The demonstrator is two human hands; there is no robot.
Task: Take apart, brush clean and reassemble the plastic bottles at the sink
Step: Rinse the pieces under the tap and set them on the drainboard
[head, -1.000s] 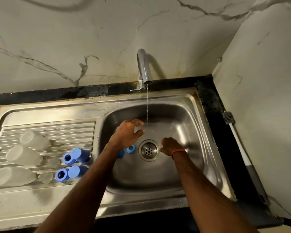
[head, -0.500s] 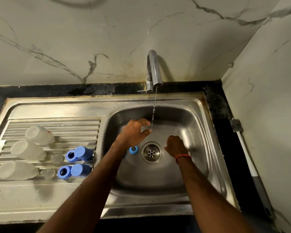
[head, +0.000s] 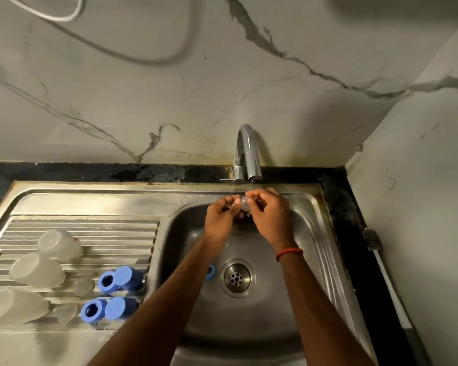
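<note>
Your steel sink fills the lower view, its ribbed drainboard running off to your left. The tap stands at the back rim, letting a thin stream of water fall over the basin. A long-handled brush lies on the dark counter along the sink's right edge.

On the drainboard, 3 translucent bottle bodies lie on their sides at the left, well apart from your hands. Just beside them, nearer the basin, sit 2 pairs of blue caps.

Your left hand and right hand meet over the back of the basin, directly under the spout. Both have their fingers curled, pinching 1 small clear part between them in the stream. 1 blue ring rests on the basin floor just left of the drain.
</note>
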